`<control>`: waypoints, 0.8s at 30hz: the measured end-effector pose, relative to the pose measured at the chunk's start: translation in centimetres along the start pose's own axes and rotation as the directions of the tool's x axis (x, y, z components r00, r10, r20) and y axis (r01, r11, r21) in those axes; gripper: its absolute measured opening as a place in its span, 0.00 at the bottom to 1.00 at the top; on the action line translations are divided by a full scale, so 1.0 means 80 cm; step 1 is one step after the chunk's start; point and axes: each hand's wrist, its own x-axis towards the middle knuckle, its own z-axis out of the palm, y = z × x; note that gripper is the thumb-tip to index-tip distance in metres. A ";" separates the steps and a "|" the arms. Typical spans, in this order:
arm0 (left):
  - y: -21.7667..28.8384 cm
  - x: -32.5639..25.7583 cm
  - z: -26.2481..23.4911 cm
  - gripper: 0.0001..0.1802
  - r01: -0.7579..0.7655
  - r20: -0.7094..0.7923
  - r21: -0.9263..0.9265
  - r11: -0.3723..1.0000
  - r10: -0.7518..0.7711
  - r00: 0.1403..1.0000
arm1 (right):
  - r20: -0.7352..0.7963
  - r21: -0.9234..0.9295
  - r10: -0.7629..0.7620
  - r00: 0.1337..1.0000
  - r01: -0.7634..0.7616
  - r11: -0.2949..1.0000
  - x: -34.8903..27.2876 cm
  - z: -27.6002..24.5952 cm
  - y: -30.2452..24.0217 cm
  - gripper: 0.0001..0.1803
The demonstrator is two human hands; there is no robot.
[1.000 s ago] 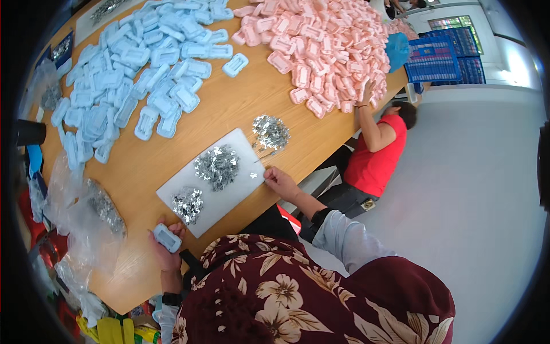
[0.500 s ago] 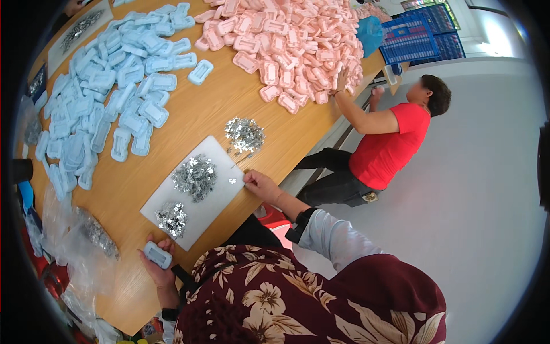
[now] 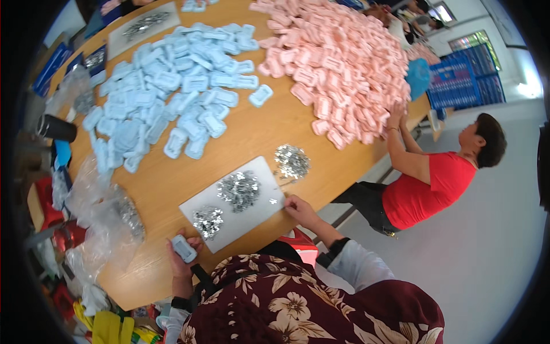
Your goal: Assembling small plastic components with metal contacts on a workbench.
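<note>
1. The left hand (image 3: 182, 255) is closing its fingers around a small light-blue plastic casing (image 3: 184, 248), holding it just over the near edge of the wooden table (image 3: 298, 135).
2. The right hand (image 3: 299, 207) is resting at the right corner of a white board (image 3: 260, 212), fingertips together on its edge; whether they are pinching a small metal piece cannot be told.
3. The white board is lying slanted near the table's front edge, carrying two heaps of shiny metal clips (image 3: 239, 189), one near the middle and a smaller one by its lower left corner.
4. A third heap of metal pieces (image 3: 291, 160) is sitting on bare wood just beyond the board's far right corner.
5. A wide strip of open tabletop is running between the board and the spread of light-blue casings (image 3: 172, 80) farther back.
6. A large mound of pink casings (image 3: 338, 57) is reaching the table's right edge, where another person in a red shirt (image 3: 427, 186) is leaning in with both hands on it.
7. Clear plastic bags (image 3: 97, 218) are crowding the table's left edge, close to the left hand.
</note>
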 end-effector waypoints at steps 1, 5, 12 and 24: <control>-0.004 0.004 -0.016 0.39 0.014 0.008 -0.037 0.999 -0.013 1.000 | 0.011 0.079 0.056 0.998 -0.057 0.995 0.005 0.002 -0.014 0.05; -0.005 0.001 -0.017 0.35 -0.004 0.049 -0.071 0.997 0.007 0.999 | 0.019 -0.173 -0.049 0.999 0.051 0.984 0.082 -0.016 -0.141 0.12; 0.002 0.002 -0.008 0.32 0.017 0.104 -0.084 0.996 -0.008 0.995 | 0.148 -0.554 -0.484 0.863 0.477 0.682 0.295 0.021 -0.241 0.30; -0.007 0.002 -0.005 0.31 -0.011 0.052 -0.031 0.999 0.013 0.999 | 0.057 -0.197 -0.444 0.894 0.446 0.873 0.329 0.070 -0.252 0.27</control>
